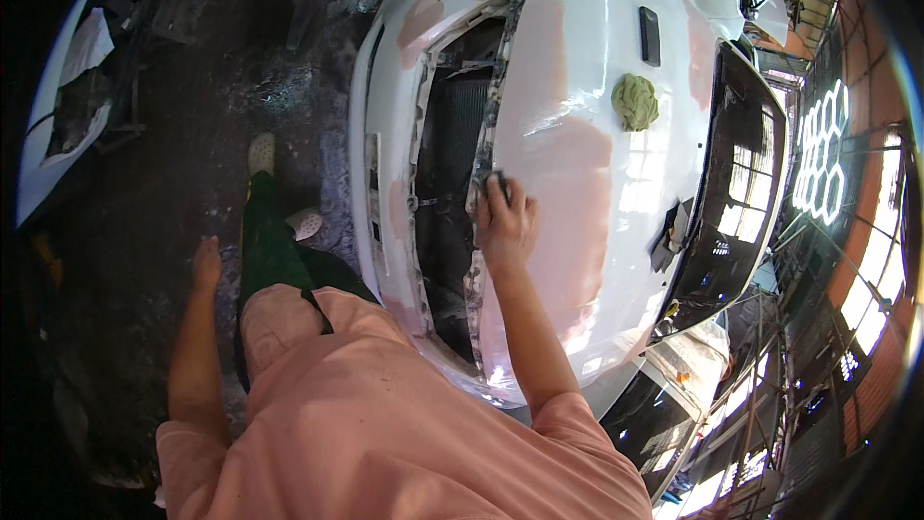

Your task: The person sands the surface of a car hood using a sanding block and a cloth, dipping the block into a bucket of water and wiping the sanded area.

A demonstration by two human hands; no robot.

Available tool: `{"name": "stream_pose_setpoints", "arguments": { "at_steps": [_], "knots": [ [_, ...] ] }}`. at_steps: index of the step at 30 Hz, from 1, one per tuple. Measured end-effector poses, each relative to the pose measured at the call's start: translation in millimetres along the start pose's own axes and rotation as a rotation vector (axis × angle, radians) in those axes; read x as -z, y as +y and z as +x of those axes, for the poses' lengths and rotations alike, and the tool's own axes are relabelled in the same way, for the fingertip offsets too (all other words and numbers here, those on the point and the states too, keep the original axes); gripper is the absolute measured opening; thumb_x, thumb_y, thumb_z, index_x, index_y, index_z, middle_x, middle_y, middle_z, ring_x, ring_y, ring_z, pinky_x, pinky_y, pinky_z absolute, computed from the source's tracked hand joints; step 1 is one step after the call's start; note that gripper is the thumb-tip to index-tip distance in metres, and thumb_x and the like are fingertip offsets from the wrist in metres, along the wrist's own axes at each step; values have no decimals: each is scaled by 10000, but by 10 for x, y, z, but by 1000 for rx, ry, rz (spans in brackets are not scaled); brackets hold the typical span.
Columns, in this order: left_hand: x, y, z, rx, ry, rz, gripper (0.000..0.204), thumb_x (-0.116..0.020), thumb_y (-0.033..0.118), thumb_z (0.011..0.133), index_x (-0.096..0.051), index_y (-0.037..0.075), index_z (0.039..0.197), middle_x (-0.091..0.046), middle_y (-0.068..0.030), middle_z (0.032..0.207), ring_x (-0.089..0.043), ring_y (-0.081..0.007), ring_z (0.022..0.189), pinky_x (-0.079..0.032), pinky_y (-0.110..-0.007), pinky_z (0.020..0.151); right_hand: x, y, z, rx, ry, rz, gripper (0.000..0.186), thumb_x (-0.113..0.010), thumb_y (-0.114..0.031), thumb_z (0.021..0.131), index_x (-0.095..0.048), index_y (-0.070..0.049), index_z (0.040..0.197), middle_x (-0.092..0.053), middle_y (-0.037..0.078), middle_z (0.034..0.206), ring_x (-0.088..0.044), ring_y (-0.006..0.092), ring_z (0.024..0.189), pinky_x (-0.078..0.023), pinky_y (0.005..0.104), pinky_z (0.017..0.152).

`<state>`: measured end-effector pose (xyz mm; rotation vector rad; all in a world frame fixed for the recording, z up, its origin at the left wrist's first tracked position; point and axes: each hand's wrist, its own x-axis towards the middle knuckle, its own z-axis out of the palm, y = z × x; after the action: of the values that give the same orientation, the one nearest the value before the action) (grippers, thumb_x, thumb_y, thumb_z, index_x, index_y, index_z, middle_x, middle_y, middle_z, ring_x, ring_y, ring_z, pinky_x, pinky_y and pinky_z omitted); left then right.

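Your right hand [510,223] grasps a small dark block [499,183] at the front edge of the hood [630,193], your left hand [207,262] hangs loose, and the block, probably light and stiff, should pinch best by its sides.

From where I stand, the car's white hood [602,67] serves as the shelf here, its glossy curve broken by dull pinkish patches [563,207]. On it, towards the windshield side, lies a crumpled yellow-green cloth [635,103], with a black oblong item [651,37] just beside it, near but apart. Right by the windshield [736,173] sit some dark, flat pieces [671,236], too indistinct to name.
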<state>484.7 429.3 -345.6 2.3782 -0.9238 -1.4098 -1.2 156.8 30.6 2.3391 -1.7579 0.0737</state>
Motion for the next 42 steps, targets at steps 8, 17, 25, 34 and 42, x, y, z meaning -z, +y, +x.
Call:
{"name": "stream_pose_setpoints", "arguments": {
  "at_steps": [8,17,25,34,42],
  "knots": [
    [72,196,21,3,-35,35,605,-377,429,1165,-600,-67,1429,-587,-312,1500,-513,-503,1417,-399,-519,1181,16,222,543,46,4,-13,436,-797,-158,867,-746,-188,1299,-674,53,1312,-634,356,1008,-558,473,881],
    [39,121,-19,21,1,4,600,-385,414,1164,-603,-72,1440,-596,-303,1498,-524,-480,1423,-402,-504,1184,203,550,604,228,-143,32,494,-802,-133,850,-740,-187,1336,-698,49,1334,-632,353,1038,-557,462,916],
    [12,-6,0,16,-1,17,597,-395,417,1160,-625,-73,1412,-607,-302,1483,-528,-481,1413,-409,-493,1175,401,576,569,409,-327,45,467,-759,-148,872,-720,-217,1332,-678,22,1336,-626,342,1054,-545,471,917],
    [-79,-209,256,-34,47,-44,558,-416,409,1153,-662,-63,1322,-657,-328,1367,-583,-525,1305,-435,-523,1125,393,654,669,552,-383,13,471,-771,-173,856,-711,-221,1320,-667,10,1333,-625,321,1043,-552,442,890],
    [-159,-80,290,-88,44,48,524,-412,402,1154,-669,-43,1256,-662,-339,1302,-587,-549,1250,-449,-555,1071,335,707,340,538,-343,8,477,-753,-179,865,-715,-214,1340,-674,9,1351,-621,313,1032,-536,452,890]
  ]
}}
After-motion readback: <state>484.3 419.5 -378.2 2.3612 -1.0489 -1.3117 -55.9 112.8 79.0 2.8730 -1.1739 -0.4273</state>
